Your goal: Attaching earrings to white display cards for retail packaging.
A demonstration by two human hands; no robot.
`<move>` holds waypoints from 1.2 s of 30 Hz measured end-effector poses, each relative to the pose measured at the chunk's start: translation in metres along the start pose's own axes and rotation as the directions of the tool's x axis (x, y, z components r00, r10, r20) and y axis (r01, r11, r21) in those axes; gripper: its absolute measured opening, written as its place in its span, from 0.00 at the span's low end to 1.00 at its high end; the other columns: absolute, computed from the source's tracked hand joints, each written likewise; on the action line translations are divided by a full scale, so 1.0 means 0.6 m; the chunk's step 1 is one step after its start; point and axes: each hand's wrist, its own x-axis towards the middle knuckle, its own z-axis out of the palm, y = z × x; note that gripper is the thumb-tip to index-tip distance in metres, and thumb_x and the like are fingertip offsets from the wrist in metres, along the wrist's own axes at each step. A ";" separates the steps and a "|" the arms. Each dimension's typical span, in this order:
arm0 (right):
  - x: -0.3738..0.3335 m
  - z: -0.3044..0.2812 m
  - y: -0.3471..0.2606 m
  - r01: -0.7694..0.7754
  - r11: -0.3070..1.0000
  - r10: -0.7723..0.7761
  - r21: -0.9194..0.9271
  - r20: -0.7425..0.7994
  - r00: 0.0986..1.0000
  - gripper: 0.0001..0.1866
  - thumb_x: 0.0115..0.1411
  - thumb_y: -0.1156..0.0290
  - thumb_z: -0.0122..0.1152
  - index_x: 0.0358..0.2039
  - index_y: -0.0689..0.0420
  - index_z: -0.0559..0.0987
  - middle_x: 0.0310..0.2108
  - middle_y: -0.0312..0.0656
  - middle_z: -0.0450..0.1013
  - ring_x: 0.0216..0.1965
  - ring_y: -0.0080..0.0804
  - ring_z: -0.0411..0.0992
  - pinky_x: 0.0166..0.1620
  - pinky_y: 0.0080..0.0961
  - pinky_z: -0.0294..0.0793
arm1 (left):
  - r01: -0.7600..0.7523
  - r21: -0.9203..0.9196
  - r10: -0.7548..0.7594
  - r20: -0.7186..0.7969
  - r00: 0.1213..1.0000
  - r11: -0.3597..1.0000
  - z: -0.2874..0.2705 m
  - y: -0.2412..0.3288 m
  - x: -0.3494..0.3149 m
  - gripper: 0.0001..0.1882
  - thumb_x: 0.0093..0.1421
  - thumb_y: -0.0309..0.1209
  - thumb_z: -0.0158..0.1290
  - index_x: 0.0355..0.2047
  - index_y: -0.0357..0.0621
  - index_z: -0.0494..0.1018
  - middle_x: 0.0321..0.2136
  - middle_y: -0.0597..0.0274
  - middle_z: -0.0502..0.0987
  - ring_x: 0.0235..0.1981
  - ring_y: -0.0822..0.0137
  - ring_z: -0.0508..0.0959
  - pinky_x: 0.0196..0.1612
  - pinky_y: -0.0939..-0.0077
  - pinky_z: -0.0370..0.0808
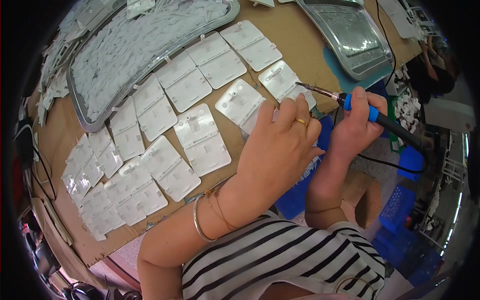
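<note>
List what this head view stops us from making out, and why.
In the head view:
Lower part of the white panel under the left hand: covered by that hand.
Middle of the soldering iron: wrapped by the right hand.
Far end of the large metal tray: cut off by the top edge.
Single white strips: too small, crowded.

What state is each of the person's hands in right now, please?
Left hand: bent over white rectangular plastic plates; whether it grips one cannot be told.
Right hand: closed, holding a blue-and-black metal-tipped soldering iron.
</note>
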 end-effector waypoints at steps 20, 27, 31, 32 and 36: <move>0.211 0.019 0.071 -0.839 0.392 0.781 0.378 0.346 0.520 0.22 0.64 0.65 0.46 0.48 0.74 0.65 0.44 0.56 0.68 0.47 0.42 0.68 0.54 0.35 0.68 | 0.274 0.036 -0.258 -0.243 0.935 0.961 -0.217 -0.100 -0.243 0.26 0.47 0.40 0.60 0.45 0.40 0.70 0.55 0.53 0.65 0.52 0.51 0.64 0.55 0.58 0.60; -0.047 0.136 -0.121 0.393 0.820 0.034 -0.417 0.719 0.694 0.32 0.52 0.49 0.59 0.51 0.57 0.70 0.51 0.48 0.66 0.55 0.42 0.60 0.58 0.40 0.54 | 0.639 0.434 -0.571 -0.294 0.767 0.635 -0.248 -0.159 -0.414 0.47 0.39 0.58 0.60 0.57 0.47 0.62 0.61 0.54 0.55 0.60 0.45 0.54 0.59 0.46 0.51; -0.102 0.181 -0.148 0.486 0.625 0.155 -0.610 0.708 0.689 0.43 0.45 0.35 0.56 0.56 0.53 0.67 0.59 0.49 0.57 0.61 0.52 0.51 0.61 0.59 0.38 | 0.745 0.422 -0.763 -0.168 0.624 0.516 -0.233 -0.174 -0.438 0.58 0.34 0.60 0.61 0.63 0.51 0.51 0.63 0.48 0.49 0.62 0.43 0.52 0.59 0.37 0.45; -0.106 0.190 -0.142 0.475 0.616 0.175 -0.629 0.697 0.696 0.43 0.45 0.35 0.56 0.56 0.53 0.67 0.59 0.49 0.57 0.61 0.52 0.51 0.61 0.59 0.38 | 0.732 0.424 -0.757 -0.147 0.637 0.534 -0.229 -0.178 -0.435 0.58 0.34 0.60 0.61 0.63 0.51 0.51 0.63 0.48 0.49 0.62 0.43 0.52 0.59 0.37 0.45; -0.119 0.188 -0.115 0.510 0.552 0.202 -0.660 0.699 0.686 0.45 0.44 0.31 0.52 0.58 0.44 0.65 0.62 0.46 0.53 0.63 0.54 0.47 0.61 0.62 0.34 | 0.672 0.310 -0.656 -0.170 0.735 0.673 -0.205 -0.193 -0.432 0.57 0.36 0.56 0.63 0.62 0.44 0.50 0.61 0.46 0.54 0.59 0.46 0.57 0.59 0.46 0.51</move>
